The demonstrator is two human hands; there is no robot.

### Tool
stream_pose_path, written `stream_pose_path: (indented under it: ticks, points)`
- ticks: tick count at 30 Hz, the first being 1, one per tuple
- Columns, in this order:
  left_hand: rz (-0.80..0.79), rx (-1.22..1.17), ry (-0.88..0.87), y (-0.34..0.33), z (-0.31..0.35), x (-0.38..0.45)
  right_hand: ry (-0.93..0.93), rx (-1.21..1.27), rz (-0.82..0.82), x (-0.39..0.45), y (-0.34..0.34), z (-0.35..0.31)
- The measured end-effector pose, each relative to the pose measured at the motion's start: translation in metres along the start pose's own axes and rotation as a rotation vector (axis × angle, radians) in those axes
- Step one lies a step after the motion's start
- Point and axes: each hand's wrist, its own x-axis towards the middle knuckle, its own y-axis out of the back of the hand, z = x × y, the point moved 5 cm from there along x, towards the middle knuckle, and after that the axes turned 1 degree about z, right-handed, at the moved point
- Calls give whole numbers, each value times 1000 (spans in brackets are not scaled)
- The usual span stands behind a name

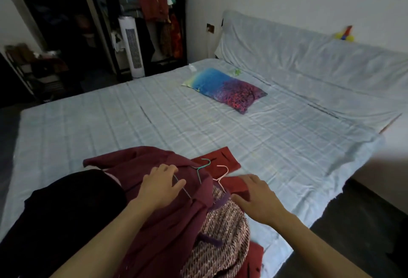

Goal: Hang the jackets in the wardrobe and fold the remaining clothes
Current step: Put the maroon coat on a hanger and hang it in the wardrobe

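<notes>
A pile of clothes lies on the near edge of the bed (198, 123). On top is a maroon jacket (167, 222), beside a black garment (72, 207), a pink-and-brown patterned knit (223, 240) and a red garment (220, 160). A green wire hanger (204, 166) and a pink wire hanger (221, 175) lie on the pile. My left hand (161, 185) rests on the maroon jacket with fingers spread over a thin wire. My right hand (256, 198) lies flat on the red garment by the knit, fingers straight.
A colourful pillow (225, 88) lies mid-bed. At the far left stand a dark open wardrobe (55, 23), a clothes rack (154, 12) heaped with garments and a white tower fan (132, 47). Dark floor surrounds the bed.
</notes>
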Motion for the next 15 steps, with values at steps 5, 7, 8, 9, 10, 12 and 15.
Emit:
stream_pose_path:
  ticks: [5, 7, 8, 9, 10, 12, 15]
  points:
    - [-75, 36, 7, -19, -27, 60, -25, 23, -71, 70, -35, 3]
    - [-98, 43, -3, -29, -33, 85, -40, 40, -117, 101, -55, 7]
    - [-114, 58, -9, -34, -35, 97, -37, 38, -147, 116, -66, 9]
    - [-131, 76, -9, -39, -37, 108, -39, 43, -178, 129, -77, 10]
    - [-137, 90, -4, -44, -40, 120, -40, 55, -202, 142, -87, 11]
    - [-163, 99, 9, -54, -46, 146, -60, 67, -242, 165, -106, 15]
    - [-207, 134, -43, -75, -53, 193, -125, 67, -280, 196, -134, 25]
